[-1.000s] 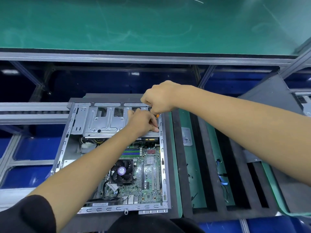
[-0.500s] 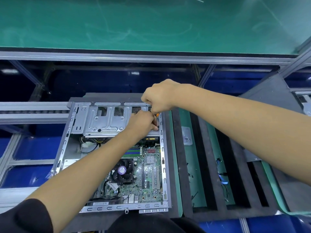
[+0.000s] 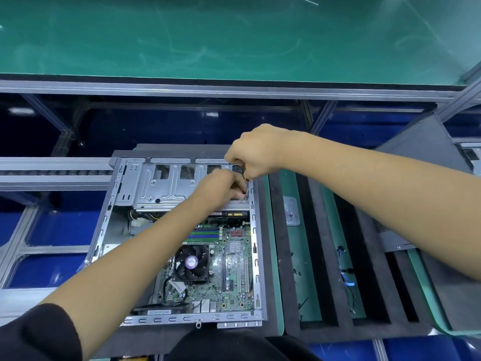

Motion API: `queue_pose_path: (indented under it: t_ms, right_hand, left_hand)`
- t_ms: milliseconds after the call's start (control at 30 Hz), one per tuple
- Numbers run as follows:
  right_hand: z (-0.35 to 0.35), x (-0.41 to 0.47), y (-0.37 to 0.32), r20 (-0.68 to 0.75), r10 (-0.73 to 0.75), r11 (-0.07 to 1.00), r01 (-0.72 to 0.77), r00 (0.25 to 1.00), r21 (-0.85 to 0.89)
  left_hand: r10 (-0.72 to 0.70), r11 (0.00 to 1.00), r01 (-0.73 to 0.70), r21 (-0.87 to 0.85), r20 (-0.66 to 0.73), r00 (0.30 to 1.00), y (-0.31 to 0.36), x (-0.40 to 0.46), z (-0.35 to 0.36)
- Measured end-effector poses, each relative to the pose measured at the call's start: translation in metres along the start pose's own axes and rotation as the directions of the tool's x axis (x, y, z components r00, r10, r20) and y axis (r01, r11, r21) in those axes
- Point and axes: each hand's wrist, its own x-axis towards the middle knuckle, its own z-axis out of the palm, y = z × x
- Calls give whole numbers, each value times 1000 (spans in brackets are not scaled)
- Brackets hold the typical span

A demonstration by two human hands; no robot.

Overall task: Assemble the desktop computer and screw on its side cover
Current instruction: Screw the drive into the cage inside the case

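The computer case [image 3: 182, 246] lies open on its side on the bench [image 3: 289, 256] in front of you, with the circuit board [image 3: 234, 269] and its fan [image 3: 192, 263] facing up and no side cover on it yet. Your right hand [image 3: 253, 155] is curled round a screwdriver [image 3: 244, 174] with an orange and black handle, held point-down over the far right corner of the metal drive bracket [image 3: 169, 186]. Your left hand [image 3: 226, 190] has its fingertips pinched together at that same corner, right by the tip; it looks as if you are steadying a screw there, though the screw itself is too small to make out.

This seems to be the step of fastening the bracket. Keep the screwdriver upright over the hole, since a tilted tool will likely slip or cross the thread. Let the left fingers guide only until the thread catches, then draw them clear. Press down lightly while you turn, and stop once it feels snug. A slip toward you could land on the circuit board, so keep your wrist steady. The dark panel [image 3: 421, 142] leaning at your right may be the side cover.
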Motion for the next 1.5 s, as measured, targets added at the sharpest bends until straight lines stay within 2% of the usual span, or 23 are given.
queue_pose_path:
  t_ms: [67, 133, 267, 367, 500, 633, 700, 800, 1000, 1100, 1267, 1433, 1500]
  right_hand:
    - [0, -1, -2, -13, 2, 1000, -2, 1000, -19]
    - [-1, -1, -4, -9, 17, 999, -17, 1000, -38]
    - [-2, 0, -9, -4, 13, 996, -13, 1000, -93]
    - [-2, -6, -5, 24, -50, 994, 53, 998, -100]
    - [-1, -12, 2, -36, -135, 981, 128, 990, -148]
    - [1, -11, 0, -16, 20, 1000, -20, 1000, 16]
    - [1, -8, -5, 5, 113, 991, -113, 994, 77]
    - [-1, -9, -6, 0, 136, 991, -136, 991, -7]
    - [-4, -18, 7, -46, -105, 973, 93, 993, -213]
    - [-4, -17, 5, -60, -100, 967, 83, 993, -242]
    - [-3, -17, 2, -65, -58, 953, 36, 996, -302]
    - [-3, -23, 5, -30, -131, 957, 119, 991, -264]
    - [-4, -22, 3, -39, -138, 954, 122, 990, -274]
  left_hand:
    - [86, 980, -86, -180, -6, 996, -6, -2, -8]
    - [145, 954, -161, -255, -80, 986, -5, -5, -10]
    - [147, 950, -192, -247, -189, 971, 0, -5, 1]
    - [183, 944, -226, -241, -188, 965, -4, -5, 3]
    - [228, 931, -257, -258, -138, 964, -3, -8, 3]
    - [214, 920, -239, -310, -113, 970, 3, -9, 2]
    - [139, 893, -215, -396, -212, 967, 8, -11, 4]
    - [120, 871, -260, -417, -332, 935, 13, -11, 7]
    - [176, 895, -243, -375, -204, 963, 8, -14, -4]
    - [206, 869, -258, -422, -165, 965, 11, -17, -9]
    - [135, 852, -246, -462, -260, 956, 18, -16, -7]
    - [207, 866, -238, -440, -119, 971, 11, -16, -16]
    - [239, 840, -246, -484, -77, 968, 12, -19, -21]
